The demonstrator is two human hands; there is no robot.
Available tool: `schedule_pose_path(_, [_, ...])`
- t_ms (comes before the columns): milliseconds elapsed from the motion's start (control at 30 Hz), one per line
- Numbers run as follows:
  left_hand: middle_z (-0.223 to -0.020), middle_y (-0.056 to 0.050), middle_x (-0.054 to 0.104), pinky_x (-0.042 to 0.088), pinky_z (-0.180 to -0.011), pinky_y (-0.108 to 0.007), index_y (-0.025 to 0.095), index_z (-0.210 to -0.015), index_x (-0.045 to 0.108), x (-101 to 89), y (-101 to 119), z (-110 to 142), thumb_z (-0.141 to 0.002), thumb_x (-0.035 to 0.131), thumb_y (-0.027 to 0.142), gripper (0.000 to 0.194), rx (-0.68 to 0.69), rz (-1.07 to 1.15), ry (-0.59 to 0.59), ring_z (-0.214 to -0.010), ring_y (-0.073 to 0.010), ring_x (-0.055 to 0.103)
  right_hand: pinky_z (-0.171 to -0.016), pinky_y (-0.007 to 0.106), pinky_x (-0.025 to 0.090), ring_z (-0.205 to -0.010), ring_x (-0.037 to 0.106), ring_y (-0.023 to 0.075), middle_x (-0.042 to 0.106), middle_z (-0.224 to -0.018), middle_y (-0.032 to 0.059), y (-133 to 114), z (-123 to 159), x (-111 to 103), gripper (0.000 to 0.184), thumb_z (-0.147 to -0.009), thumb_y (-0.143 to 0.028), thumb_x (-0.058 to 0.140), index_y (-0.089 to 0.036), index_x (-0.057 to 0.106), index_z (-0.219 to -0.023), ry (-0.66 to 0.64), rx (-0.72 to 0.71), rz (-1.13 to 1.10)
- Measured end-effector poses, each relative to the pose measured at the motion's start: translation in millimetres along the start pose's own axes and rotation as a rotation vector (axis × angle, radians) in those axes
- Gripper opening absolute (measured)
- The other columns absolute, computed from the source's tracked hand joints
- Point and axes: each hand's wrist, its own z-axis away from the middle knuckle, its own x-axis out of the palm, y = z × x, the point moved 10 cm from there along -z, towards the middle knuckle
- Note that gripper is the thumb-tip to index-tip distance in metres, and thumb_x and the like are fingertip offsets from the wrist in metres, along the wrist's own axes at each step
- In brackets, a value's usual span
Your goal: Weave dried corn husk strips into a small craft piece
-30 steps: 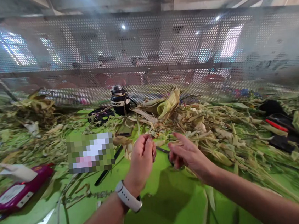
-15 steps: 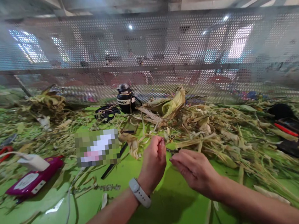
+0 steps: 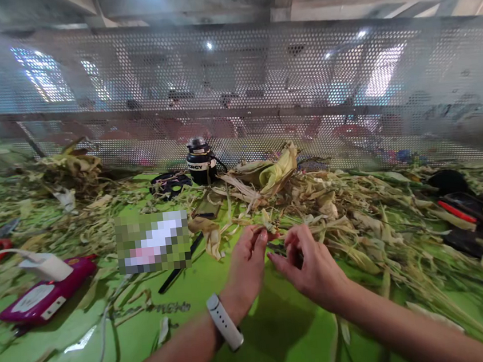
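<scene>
I see one left hand (image 3: pixel 245 270) pinched, one right hand (image 3: pixel 317 268) half-curled, any hold unclear; dry leaves (image 3: pixel 330 205) beyond; one bottle (image 3: pixel 200 163) near the far edge of the desk (image 3: pixel 210 273).

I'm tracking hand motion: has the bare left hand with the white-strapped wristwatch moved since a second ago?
Yes: the left hand has shifted rightward, farther from the flat black strip lying on the glossy green table.

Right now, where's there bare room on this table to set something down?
A broad bare patch of green tabletop lies between the left forearm and right forearm. A smaller one sits between the black strip and the left hand. It's crowded beside the right hand and beyond, with dry husks heaped toward the perforated screen.
</scene>
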Motion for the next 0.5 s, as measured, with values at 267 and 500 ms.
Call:
schedule_pose_path(267, [-0.079,-0.004,0.061,0.045,-0.068,-0.029,0.018,-0.082,0.054,3.9,10.5,3.9,-0.087,0.044,0.029,0.015,0.142,-0.149,-0.035,-0.072,-0.0169,0.057,-0.047,0.022,0.035,-0.046,0.051,0.0125,0.053,-0.058,-0.0023,-26.3,7.3,4.1,0.01,-0.081,-0.022,0.044,-0.018,0.046,-0.089,-0.024,-0.239,0.235])
schedule_pose_path(500, [-0.077,-0.006,0.06,0.043,-0.068,-0.031,0.019,-0.085,0.052,19.8,31.0,20.4,-0.086,0.04,0.018,0.012,0.451,-0.529,-0.111,-0.072,-0.019,0.056,-0.05,0.023,0.042,-0.051,0.062,0.0146,0.068,-0.068,0.0016,-22.1,4.1,-6.6,0.037,-0.092,-0.031,0.04,-0.019,0.044,-0.127,0.02,-0.188,0.234])
